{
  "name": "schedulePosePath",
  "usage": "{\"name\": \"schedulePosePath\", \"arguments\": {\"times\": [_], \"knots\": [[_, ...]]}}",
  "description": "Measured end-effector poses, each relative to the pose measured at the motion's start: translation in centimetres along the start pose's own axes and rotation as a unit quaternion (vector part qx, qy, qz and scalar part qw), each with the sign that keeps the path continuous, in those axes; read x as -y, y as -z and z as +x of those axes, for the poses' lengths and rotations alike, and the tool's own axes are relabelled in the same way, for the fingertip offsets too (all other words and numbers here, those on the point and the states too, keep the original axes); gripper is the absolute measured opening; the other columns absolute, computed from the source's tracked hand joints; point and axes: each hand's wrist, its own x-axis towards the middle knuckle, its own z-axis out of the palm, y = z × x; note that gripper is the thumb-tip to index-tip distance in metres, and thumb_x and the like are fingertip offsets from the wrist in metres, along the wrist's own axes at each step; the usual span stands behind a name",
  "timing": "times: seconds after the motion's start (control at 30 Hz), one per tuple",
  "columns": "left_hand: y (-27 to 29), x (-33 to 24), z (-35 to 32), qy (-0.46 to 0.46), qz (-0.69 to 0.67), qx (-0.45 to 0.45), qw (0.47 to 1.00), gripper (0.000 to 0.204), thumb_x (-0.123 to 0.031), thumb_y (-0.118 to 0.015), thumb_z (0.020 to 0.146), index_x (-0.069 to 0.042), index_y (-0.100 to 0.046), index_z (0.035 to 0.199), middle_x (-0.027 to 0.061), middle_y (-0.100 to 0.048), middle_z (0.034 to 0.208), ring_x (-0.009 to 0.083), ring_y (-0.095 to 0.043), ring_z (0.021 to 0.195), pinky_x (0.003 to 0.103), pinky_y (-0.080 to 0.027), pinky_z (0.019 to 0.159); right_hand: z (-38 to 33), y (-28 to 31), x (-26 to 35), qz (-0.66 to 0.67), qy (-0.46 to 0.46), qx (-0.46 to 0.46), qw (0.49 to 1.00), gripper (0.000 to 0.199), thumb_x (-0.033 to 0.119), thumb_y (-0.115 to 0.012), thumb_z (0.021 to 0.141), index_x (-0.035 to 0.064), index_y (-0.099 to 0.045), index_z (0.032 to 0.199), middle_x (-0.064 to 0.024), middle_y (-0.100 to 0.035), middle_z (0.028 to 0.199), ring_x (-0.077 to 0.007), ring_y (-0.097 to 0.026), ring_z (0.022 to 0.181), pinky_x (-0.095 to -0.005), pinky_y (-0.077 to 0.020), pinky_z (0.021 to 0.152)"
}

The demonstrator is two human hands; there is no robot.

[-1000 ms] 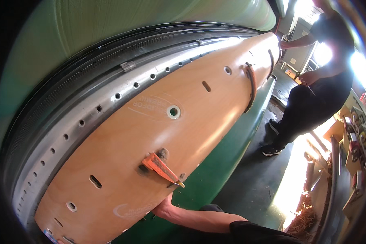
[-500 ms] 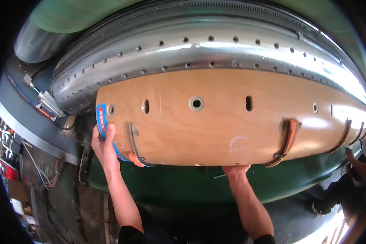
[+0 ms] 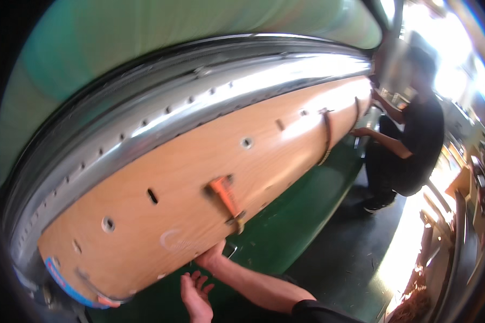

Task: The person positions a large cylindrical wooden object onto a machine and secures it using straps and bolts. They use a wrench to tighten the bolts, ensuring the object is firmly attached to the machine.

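A long, curved plywood panel (image 3: 191, 177) with several holes and slots runs diagonally along a perforated metal cylinder. My right hand (image 3: 213, 255) reaches to its lower edge, with the fingers hidden beneath. Beside that hand a small, slim metallic piece (image 3: 231, 251) pokes out, too little of it visible to name. Just below the panel's edge, my left hand (image 3: 196, 299) is open and empty, its fingers curled loosely apart. An orange strap fastener (image 3: 224, 196) crosses the panel; another dark strap (image 3: 327, 137) lies farther along. Blue tape (image 3: 64, 282) marks the near left end.
Behind the panel lies the shiny metal cylinder (image 3: 161, 116), with a large green roller (image 3: 199, 24) above it. A dark green surface (image 3: 291, 226) curves underneath. At the far end a person (image 3: 415, 118) in dark clothes crouches with hands at the panel. Wood scraps (image 3: 442, 226) lie at right.
My view has swung to the right, bringing the crouching person into sight. My left hand has let go of the taped end and come near my right hand, which stays at the lower edge.
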Motion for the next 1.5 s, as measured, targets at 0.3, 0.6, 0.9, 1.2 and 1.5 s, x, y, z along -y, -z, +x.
{"name": "schedulePosePath", "arguments": {"times": [0.3, 0.6, 0.9, 1.2, 1.5], "knots": [[2.4, 2.4, 5.5, -0.211, -0.015, 0.159, 0.964, 0.108, -0.083, -0.039, 0.082, -0.009, -0.01, 0.155, 0.0128, -0.011, 0.161, 0.0322, -0.01, 0.148, 0.049, -0.006, 0.121, -2.9, -0.2, 0.2, 0.023, -0.074, 0.018, 0.997, 0.077, 0.069, -0.037, 0.088, 0.0118, -0.053, 0.137, -0.0128, -0.048, 0.145, -0.0361, -0.043, 0.132, -0.0555, -0.0276, 0.113], [-0.9, 2.7, 9.1, -0.352, -0.067, 0.127, 0.925, 0.111, -0.083, -0.052, 0.076, -0.011, -0.019, 0.154, 0.0103, -0.019, 0.16, 0.0317, -0.02, 0.146, 0.051, -0.021, 0.117, -2.4, -1.7, 0.2, -0.083, -0.076, 0.066, 0.991, 0.07, 0.062, -0.043, 0.092, 0.0112, -0.048, 0.139, -0.01, -0.048, 0.145, -0.0337, -0.044, 0.129, -0.0535, -0.0322, 0.109], [-5.7, -0.3, 14.3, -0.326, -0.226, 0.21, 0.894, 0.082, -0.07, -0.04, 0.092, -0.01, -0.032, 0.148, 0.0074, -0.044, 0.144, 0.027, -0.042, 0.129, 0.045, -0.036, 0.105, -2.4, -3.7, 1.1, -0.196, 0.002, 0.141, 0.971, 0.036, 0.027, -0.048, 0.093, 0.0137, -0.05, 0.126, -0.0067, -0.053, 0.127, -0.0249, -0.045, 0.124, -0.04, -0.0341, 0.109], [-4.5, 1.7, 17.6, -0.381, -0.238, 0.144, 0.882, 0.08, -0.07, -0.037, 0.093, -0.012, -0.032, 0.149, 0.0059, -0.036, 0.151, 0.0261, -0.034, 0.139, 0.046, -0.028, 0.112, -1.2, -1.9, 1.5, -0.44, 0.012, 0.208, 0.874, 0.048, 0.033, -0.051, 0.094, 0.0178, -0.042, 0.139, -0.0039, -0.05, 0.137, -0.0249, -0.047, 0.123, -0.0407, -0.0342, 0.105], [-2.7, -0.4, 24.0, -0.449, -0.201, 0.265, 0.83, 0.078, -0.064, -0.052, 0.089, -0.013, -0.037, 0.146, 0.0024, -0.035, 0.152, 0.0258, -0.032, 0.141, 0.05, -0.023, 0.115, 13.7, -0.7, 4.3, -0.436, 0.201, 0.306, 0.822, 0.049, 0.042, -0.04, 0.1, 0.0173, -0.041, 0.141, -0.0042, -0.049, 0.14, -0.0289, -0.046, 0.128, -0.0461, -0.0369, 0.106]]}}
